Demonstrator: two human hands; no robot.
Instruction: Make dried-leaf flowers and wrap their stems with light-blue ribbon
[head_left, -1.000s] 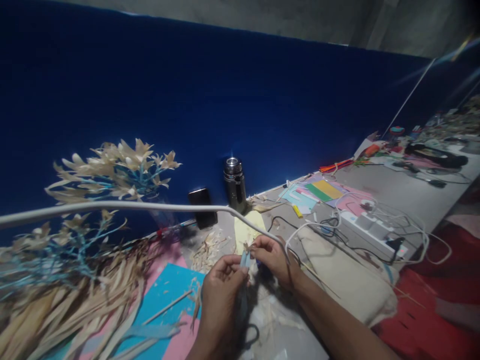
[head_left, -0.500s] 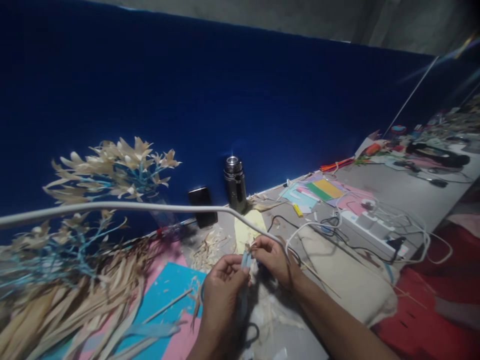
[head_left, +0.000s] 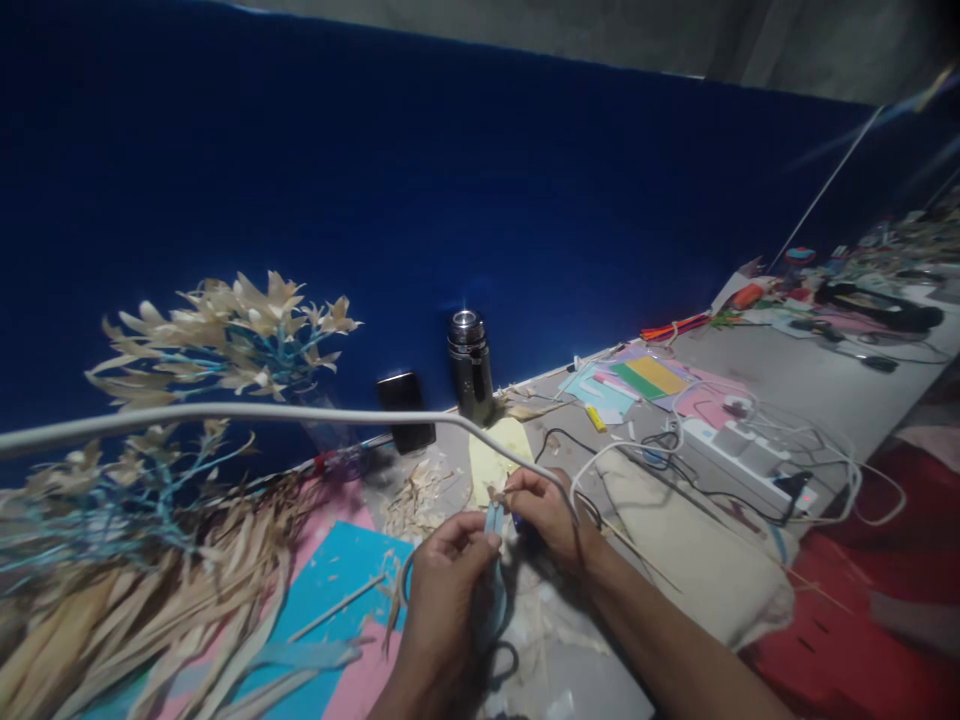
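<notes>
"Pale blue strip (head_left: 493,520): state its location."

"Upright or nearly so, on the near side of the flask (head_left: 471,370) and well apart from it. A small tan piece (head_left: 496,493) shows at its upper end. How the two are joined is too small to tell."

"Condition of the grip?"

"Left hand (head_left: 450,560): thumb and forefinger clamped on the strip, just below its upper end. Right hand (head_left: 547,515): fingertips drawn together, apparently pinching the tan piece. What the curled fingers enclose is hidden."

"Surroundings?"

"Between the flask and the hands lies a yellow sheet (head_left: 482,470). Pale shavings (head_left: 424,500) are on the near left of the flask, and a phone (head_left: 406,412) leans just to its left. A white cable (head_left: 225,411) crosses the view in front of the flask and passes over the right hand."

"Assessment of the handling?"

"In my judgement, the left pinch calls for steadiness close to the upper end, so that the strip cannot bend under the working fingers. The right should apply light, short pressure, with the tan piece in plain sight above both thumbs."

"Risks noted?"

"Thin material of this kind may crease or split if twisted hard. The cable could snag the right wrist; shifting it toward the flask would be prudent."
</notes>
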